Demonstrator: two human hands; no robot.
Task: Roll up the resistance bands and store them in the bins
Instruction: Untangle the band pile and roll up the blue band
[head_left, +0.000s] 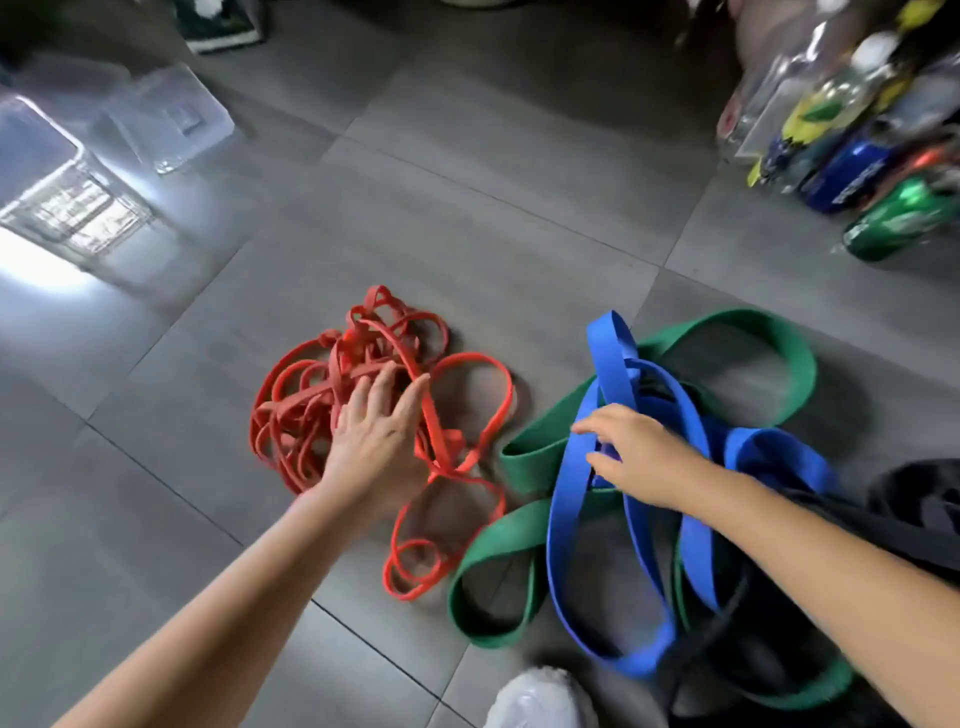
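Gripping blue band (571, 545), right hand (639, 457); left hand (374, 441) spread on red bands (291, 410); bottles (831, 104) clutter far right

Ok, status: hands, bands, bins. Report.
Left hand flat on red bands. Right hand at blue band, grip unclear. Nothing rolled; blue tangled over green band. Clear bins upper left, apart.

A: What are the things at the top right?
B: Blurry bottles (857, 130), I think. The edge cuts them.
A: And the black band (914, 499)?
B: The edge cuts it too. The white shoe (540, 696) is cut off at the bottom.
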